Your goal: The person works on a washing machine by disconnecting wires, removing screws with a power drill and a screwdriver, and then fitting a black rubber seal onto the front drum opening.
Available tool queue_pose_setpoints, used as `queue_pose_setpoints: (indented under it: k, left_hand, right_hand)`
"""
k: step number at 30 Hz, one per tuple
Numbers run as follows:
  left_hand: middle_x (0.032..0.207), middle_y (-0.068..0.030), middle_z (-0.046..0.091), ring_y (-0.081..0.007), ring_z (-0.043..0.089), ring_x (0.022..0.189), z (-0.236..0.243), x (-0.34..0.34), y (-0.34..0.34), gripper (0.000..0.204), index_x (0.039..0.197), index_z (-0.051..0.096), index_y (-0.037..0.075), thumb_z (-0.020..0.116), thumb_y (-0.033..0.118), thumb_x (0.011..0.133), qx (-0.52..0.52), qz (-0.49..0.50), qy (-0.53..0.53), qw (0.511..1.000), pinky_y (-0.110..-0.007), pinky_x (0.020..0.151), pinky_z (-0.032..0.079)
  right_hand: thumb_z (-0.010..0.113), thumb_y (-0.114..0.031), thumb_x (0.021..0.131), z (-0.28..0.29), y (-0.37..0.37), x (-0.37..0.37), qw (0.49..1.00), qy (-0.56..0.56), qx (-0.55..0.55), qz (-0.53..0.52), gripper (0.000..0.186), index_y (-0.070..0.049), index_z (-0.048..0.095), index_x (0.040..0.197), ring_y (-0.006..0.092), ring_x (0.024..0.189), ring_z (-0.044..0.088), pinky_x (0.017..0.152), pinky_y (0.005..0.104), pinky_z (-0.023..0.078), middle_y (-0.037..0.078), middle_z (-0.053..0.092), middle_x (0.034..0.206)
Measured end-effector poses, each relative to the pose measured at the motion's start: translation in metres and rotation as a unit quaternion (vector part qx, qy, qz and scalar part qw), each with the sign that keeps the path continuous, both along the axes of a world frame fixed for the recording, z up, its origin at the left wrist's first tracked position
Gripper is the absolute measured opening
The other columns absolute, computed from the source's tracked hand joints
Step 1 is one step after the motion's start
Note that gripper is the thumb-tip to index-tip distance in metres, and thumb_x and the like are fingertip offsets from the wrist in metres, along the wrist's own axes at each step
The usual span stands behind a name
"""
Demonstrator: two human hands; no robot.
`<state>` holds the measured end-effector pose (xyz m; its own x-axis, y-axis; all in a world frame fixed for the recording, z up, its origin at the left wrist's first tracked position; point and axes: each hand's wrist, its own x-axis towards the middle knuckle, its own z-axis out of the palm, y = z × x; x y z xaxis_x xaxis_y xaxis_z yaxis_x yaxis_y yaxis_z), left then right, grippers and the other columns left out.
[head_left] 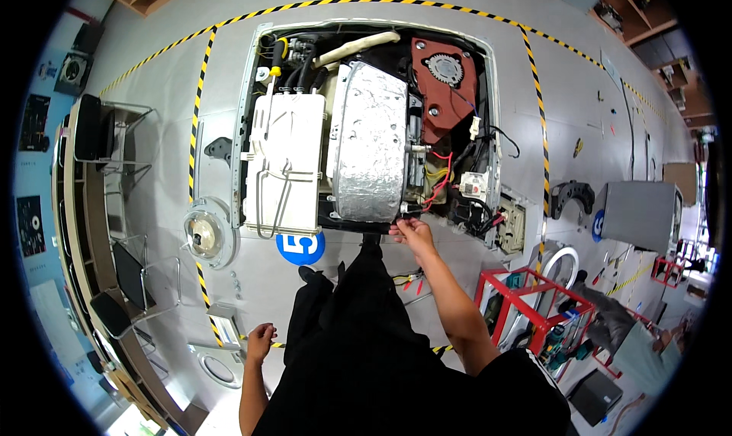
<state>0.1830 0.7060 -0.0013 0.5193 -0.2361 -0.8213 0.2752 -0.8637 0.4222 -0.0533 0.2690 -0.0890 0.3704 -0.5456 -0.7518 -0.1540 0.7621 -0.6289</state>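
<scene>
An opened appliance cabinet (252, 131) with a metal frame lies in front of me, its inner parts showing. Inside sit a white plastic housing (293, 146), a rounded cover wrapped in silver foil (371, 139) and a reddish-brown plate (442, 85) with a toothed metal disc. My right hand (412, 234) reaches to the near edge of the cabinet, below the foil cover and beside red wires (438, 196). Its thumb and fingers are pinched together; what they hold is too small to make out. Away from the cabinet, my left hand (261, 341) hangs low with loosely bent fingers, holding nothing.
A yellow-and-black screwdriver (277, 59) rests in the cabinet's far left corner. Left of it stand a round door part (207, 234) and chairs (126, 276). Pliers with red handles (408, 280) lie by my feet. A red metal frame (526, 299) stands at right.
</scene>
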Motion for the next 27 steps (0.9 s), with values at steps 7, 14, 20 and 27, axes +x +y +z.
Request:
queue_pose_setpoints:
  k: [7, 14, 20, 27]
  left_hand:
    - [0.090, -0.0077, 0.066, -0.0144, 0.064, 0.077, -0.003, -0.033, 0.032, 0.030, 0.108, 0.060, -0.001, 0.056, 0.024, 0.092, -0.008, 0.086, -0.012, 0.996, -0.025, 0.065, 0.048]
    - [0.080, -0.0139, 0.067, -0.0249, 0.065, 0.076, -0.035, -0.102, 0.128, 0.034, 0.088, 0.067, 0.002, 0.055, 0.034, 0.087, 0.051, 0.036, -0.144, 0.988, -0.036, 0.068, 0.050]
    - [0.077, -0.0103, 0.066, -0.0186, 0.065, 0.070, -0.053, -0.195, 0.192, 0.033, 0.096, 0.065, 0.001, 0.056, 0.031, 0.088, -0.016, 0.338, -0.116, 0.934, -0.032, 0.068, 0.050]
    - [0.076, -0.0084, 0.067, -0.0173, 0.065, 0.066, -0.141, -0.337, 0.277, 0.030, 0.088, 0.065, -0.001, 0.055, 0.027, 0.087, -0.003, 0.614, -0.007, 0.789, -0.030, 0.059, 0.050]
  right_hand:
    - [0.060, -0.020, 0.090, 0.000, -0.008, -0.001, 1.000, 0.002, 0.014, -0.011, 0.019, -0.002, 0.055, 0.097, 0.0189, 0.081, 0.066, 0.067, 0.0291, 0.053, 0.010, 0.065, 0.092]
    - [0.059, -0.022, 0.091, -0.013, -0.008, -0.013, 0.998, -0.054, 0.025, 0.002, 0.016, -0.007, 0.060, 0.095, 0.0182, 0.086, 0.061, 0.079, 0.0351, 0.048, 0.006, 0.064, 0.094]
    - [0.059, -0.034, 0.090, -0.026, -0.044, -0.020, 0.997, 0.021, 0.059, 0.035, 0.028, -0.011, 0.057, 0.105, 0.0141, 0.097, 0.058, 0.083, 0.0326, 0.047, -0.001, 0.062, 0.106]
    - [0.047, -0.020, 0.090, -0.035, -0.002, 0.010, 0.900, 0.289, -0.088, 0.314, 0.020, -0.009, 0.054, 0.075, 0.0163, 0.055, 0.054, 0.052, 0.0285, 0.048, 0.005, 0.059, 0.065]
